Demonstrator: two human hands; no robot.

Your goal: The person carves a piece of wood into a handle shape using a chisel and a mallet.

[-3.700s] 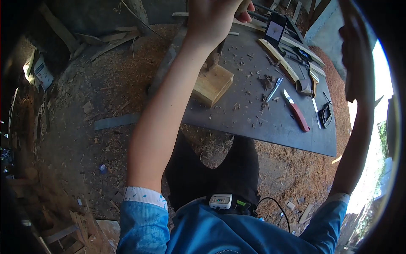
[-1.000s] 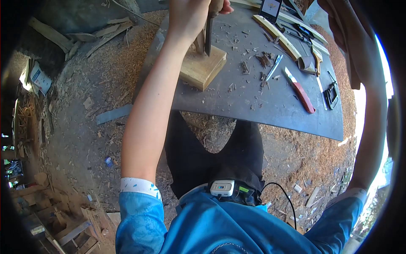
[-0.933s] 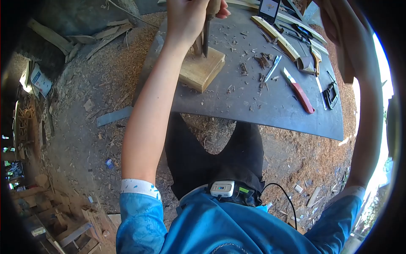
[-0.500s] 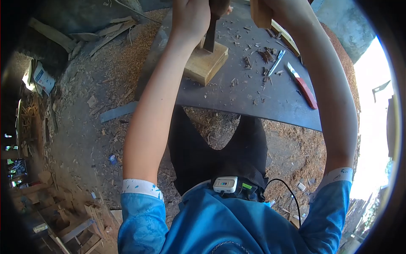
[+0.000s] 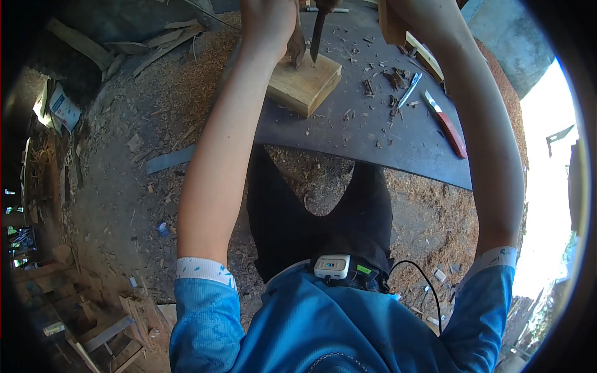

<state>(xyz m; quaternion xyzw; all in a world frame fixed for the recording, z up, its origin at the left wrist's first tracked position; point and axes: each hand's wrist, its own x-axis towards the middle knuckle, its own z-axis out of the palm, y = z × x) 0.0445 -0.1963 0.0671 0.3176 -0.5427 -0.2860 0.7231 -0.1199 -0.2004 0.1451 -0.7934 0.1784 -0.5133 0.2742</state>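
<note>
At the top edge my left hand (image 5: 270,25) is closed at the chisel (image 5: 318,34); its fingers are mostly out of frame. The chisel stands nearly upright, its blade tip at the top face of a pale wooden block (image 5: 305,84). A shaded brown shape (image 5: 297,45), which I cannot make out, lies between hand and blade. My right hand (image 5: 423,15) is closed around a wooden mallet (image 5: 392,23), raised to the right of the chisel and apart from it. The block lies on a dark tabletop (image 5: 367,140).
On the table's right lie a blue-and-white pen (image 5: 409,91), a red utility knife (image 5: 449,129) and a wooden strip (image 5: 426,60). Dark shavings (image 5: 395,78) are scattered about. A white stick-like object (image 5: 328,10) lies farther back. Sawdust and scraps cover the floor (image 5: 124,186).
The chisel has turned, so its blade looks narrower, and it leans differently. My left hand has shifted slightly left and up. The mallet stays raised in my right hand.
</note>
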